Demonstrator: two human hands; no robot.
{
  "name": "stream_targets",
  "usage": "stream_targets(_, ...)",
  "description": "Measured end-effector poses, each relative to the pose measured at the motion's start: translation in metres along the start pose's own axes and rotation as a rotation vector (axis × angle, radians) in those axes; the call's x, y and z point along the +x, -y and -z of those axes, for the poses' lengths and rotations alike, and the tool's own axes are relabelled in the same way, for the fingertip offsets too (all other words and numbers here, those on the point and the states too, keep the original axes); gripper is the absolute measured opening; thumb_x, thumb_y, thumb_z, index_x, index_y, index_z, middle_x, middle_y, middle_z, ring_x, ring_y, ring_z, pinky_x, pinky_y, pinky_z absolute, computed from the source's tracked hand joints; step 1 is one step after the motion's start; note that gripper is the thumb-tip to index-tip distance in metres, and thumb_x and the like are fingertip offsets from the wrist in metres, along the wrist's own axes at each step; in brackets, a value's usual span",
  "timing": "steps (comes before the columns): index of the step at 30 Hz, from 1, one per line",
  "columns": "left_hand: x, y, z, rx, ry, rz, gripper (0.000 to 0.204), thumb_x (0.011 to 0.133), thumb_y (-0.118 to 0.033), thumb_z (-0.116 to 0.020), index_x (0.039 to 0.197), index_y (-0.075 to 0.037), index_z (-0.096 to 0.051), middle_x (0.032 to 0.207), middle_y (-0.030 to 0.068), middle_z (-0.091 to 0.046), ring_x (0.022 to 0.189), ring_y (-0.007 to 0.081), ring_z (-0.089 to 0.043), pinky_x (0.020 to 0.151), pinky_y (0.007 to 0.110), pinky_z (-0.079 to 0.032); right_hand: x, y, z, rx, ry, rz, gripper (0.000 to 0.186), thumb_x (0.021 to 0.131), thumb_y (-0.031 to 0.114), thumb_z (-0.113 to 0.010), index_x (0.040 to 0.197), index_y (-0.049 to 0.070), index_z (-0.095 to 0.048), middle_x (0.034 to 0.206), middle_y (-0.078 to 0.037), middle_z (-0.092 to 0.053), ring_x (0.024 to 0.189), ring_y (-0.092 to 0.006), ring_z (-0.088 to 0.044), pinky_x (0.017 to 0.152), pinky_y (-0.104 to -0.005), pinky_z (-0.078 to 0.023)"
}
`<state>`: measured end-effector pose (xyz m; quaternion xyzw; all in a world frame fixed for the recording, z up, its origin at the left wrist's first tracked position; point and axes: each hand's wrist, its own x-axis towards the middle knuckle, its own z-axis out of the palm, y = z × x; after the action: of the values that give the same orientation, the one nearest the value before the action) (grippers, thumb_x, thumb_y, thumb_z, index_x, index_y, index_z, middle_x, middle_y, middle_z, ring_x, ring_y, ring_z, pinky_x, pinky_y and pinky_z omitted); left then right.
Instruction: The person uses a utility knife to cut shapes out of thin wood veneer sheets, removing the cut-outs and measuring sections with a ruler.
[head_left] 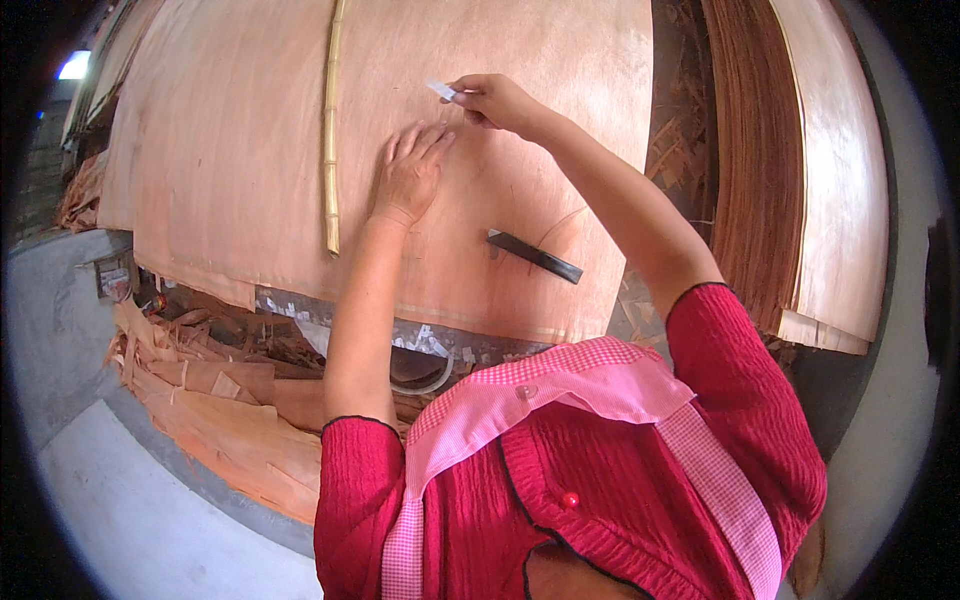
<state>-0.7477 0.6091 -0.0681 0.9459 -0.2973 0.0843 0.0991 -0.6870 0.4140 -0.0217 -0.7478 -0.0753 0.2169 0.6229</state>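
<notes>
- Thin reddish-brown wood veneer sheet lies flat across the desk, smooth, pale-grained, curling at its near edge.
- Left hand presses on it, its grip apart with flat fingers, seemingly to keep the sheet still.
- Right hand has its grip pinched together on a small white strip of tape just above the sheet.
- Long yellow bamboo stick and a dark flat blade rest on the veneer nearby.

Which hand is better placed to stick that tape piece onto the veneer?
Right hand: its fingers already pinch the tape piece just above the veneer sheet. Left hand lies flat, pressing the sheet.
</notes>
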Motion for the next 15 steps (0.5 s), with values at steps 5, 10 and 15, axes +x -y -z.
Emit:
stream_targets(5, 0.02, -0.002, -0.009, -0.124, 0.046, 0.157, 0.035, 0.085, -0.02, -0.047, 0.119, -0.013, -0.049, 0.128, 0.0043, -0.045, 0.12, 0.0259, -0.038, 0.099, 0.045, -0.029, 0.03, -0.025, 0.002, -0.069, 0.037, -0.29, 0.02, 0.081, 0.018, -0.055, 0.091, 0.004, -0.066, 0.058, -0.002, -0.052, 0.045, -0.0126, -0.044, 0.04, -0.0278, -0.035)
stream_targets(10, 0.036, -0.001, -0.001, -0.013, 0.084, 0.219, 0.042, 0.085, -0.025, -0.047, 0.125, -0.012, -0.045, 0.134, 0.0015, -0.038, 0.121, 0.0254, -0.037, 0.097, 0.047, -0.03, 0.027, -0.02, -0.001, -0.162, -0.017, -0.358, 0.023, 0.081, 0.022, -0.059, 0.079, 0.0, -0.065, 0.058, -0.003, -0.053, 0.045, -0.0113, -0.044, 0.041, -0.0254, -0.034)
stream_targets(15, 0.056, -0.012, 0.024, 0.078, 0.293, 0.183, 0.043, 0.087, -0.025, -0.042, 0.128, -0.012, -0.043, 0.139, 0.0005, -0.034, 0.125, 0.0245, -0.032, 0.102, 0.052, -0.023, -0.008, -0.026, 0.017, -0.394, -0.043, -0.38, 0.026, 0.073, 0.025, -0.065, 0.064, 0.001, -0.064, 0.053, -0.007, -0.056, 0.042, -0.0148, -0.049, 0.041, -0.0329, -0.039)
